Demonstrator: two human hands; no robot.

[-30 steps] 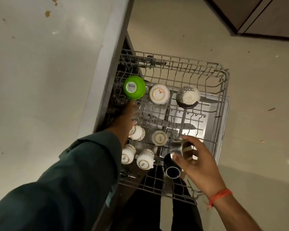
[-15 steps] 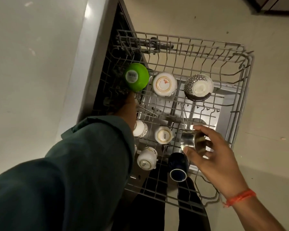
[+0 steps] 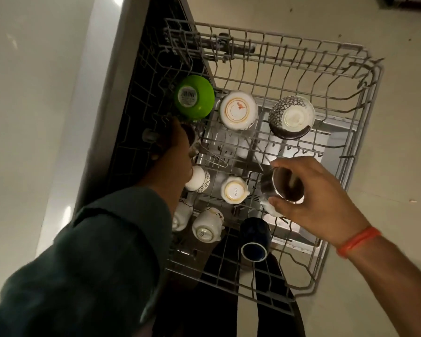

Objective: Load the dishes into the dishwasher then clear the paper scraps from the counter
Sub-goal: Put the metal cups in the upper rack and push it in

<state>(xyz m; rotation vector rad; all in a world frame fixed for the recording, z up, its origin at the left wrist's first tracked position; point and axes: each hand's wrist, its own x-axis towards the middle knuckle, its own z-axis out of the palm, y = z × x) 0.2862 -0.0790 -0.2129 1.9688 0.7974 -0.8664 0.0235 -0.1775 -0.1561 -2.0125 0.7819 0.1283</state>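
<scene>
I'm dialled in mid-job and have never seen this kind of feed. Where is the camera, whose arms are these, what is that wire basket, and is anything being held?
There is no machine here: a person is working with bare hands, and the single wide-angle camera sits on their head, looking down. So the arms reaching in from the bottom are their own.

The wire basket is a dishwasher rack, pulled out over the floor. Upside down in it stand a green bowl, a white bowl and a patterned bowl in the far row, with several white cups and a dark blue cup nearer.

The right hand, with an orange band at the wrist, grips a small steel cup above the rack. The left hand, in a dark green sleeve, reaches into the rack's left side; whether it holds something is unclear.
</scene>
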